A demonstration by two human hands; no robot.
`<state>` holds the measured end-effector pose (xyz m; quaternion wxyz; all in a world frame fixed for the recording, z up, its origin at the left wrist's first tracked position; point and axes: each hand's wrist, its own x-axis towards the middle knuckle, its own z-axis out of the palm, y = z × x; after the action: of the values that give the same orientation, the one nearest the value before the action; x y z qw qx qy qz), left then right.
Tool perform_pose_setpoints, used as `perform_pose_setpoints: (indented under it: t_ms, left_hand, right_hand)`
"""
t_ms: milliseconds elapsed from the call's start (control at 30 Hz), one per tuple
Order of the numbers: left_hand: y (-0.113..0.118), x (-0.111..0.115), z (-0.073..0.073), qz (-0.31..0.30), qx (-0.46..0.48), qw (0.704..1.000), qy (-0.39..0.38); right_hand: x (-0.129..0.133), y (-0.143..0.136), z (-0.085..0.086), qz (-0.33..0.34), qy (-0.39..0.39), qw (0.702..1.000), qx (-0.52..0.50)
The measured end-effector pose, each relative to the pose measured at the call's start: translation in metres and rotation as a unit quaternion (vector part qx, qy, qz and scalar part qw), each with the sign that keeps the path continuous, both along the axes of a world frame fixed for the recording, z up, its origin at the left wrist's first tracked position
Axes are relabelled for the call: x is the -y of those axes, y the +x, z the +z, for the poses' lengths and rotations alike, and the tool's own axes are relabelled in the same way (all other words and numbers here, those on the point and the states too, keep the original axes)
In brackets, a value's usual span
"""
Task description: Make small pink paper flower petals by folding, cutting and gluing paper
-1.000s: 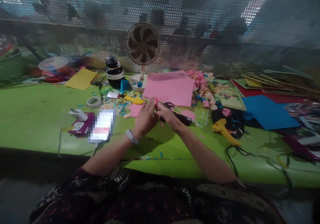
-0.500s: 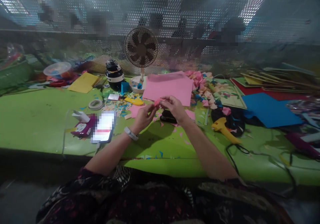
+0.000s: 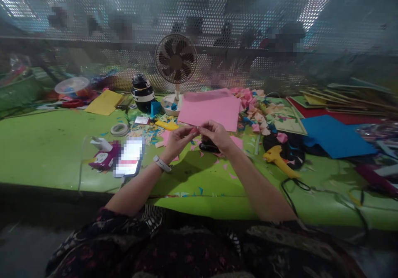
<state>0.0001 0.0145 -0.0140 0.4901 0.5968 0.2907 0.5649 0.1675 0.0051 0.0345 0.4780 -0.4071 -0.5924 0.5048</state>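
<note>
My left hand (image 3: 180, 140), with a white band on the wrist, and my right hand (image 3: 215, 134) meet fingertip to fingertip above the green table. Between them is a small pink paper piece (image 3: 194, 130), mostly covered by the pinched fingers of both hands. Just under my right hand lies a black object (image 3: 209, 147), probably a stapler. Large pink sheets (image 3: 209, 107) lie behind my hands. A yellow cutter (image 3: 167, 125) rests among paper scraps to the left of them.
A fan (image 3: 175, 58) and a black jar (image 3: 143, 93) stand at the back. On the left are a phone (image 3: 129, 157) and a tape roll (image 3: 119, 129). A yellow glue gun (image 3: 281, 162) with a cable and blue sheets (image 3: 337, 136) lie on the right.
My fingertips have closed in around the pink piece, which shows less than before. My left hand has turned slightly, and my right fingers have curled lower.
</note>
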Motion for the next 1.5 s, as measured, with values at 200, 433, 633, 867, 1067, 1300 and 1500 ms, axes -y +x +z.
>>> perform_pose_setpoints:
  t_ms: [200,433,633,867,1067,1300,1500]
  left_hand:
    - [-0.003,0.001,0.002,0.002,-0.008,1.000,-0.024]
    - [-0.004,0.001,0.006,0.066,-0.060,0.995,0.034]
    - [-0.007,-0.001,0.006,0.218,-0.139,0.958,0.125]
    - [-0.003,0.001,0.009,0.075,0.062,0.995,-0.017]
    - [-0.005,0.002,0.013,0.047,0.122,0.989,-0.072]
    - [-0.009,0.000,0.012,-0.030,0.143,0.972,-0.184]
    - [-0.009,-0.002,0.009,-0.044,0.146,0.968,-0.201]
  right_hand:
    - [0.000,-0.001,-0.004,0.024,0.002,1.000,0.013]
    - [-0.005,-0.001,-0.010,-0.054,0.050,0.997,0.009]
    - [-0.006,-0.002,-0.010,-0.116,0.065,0.991,-0.015]
    - [-0.005,-0.003,-0.012,-0.113,0.116,0.987,-0.002]
    - [-0.003,-0.001,-0.011,-0.077,0.112,0.991,0.006]
    - [-0.005,-0.003,-0.019,-0.042,0.105,0.993,-0.018]
    - [-0.006,-0.005,-0.024,-0.022,0.091,0.996,-0.011]
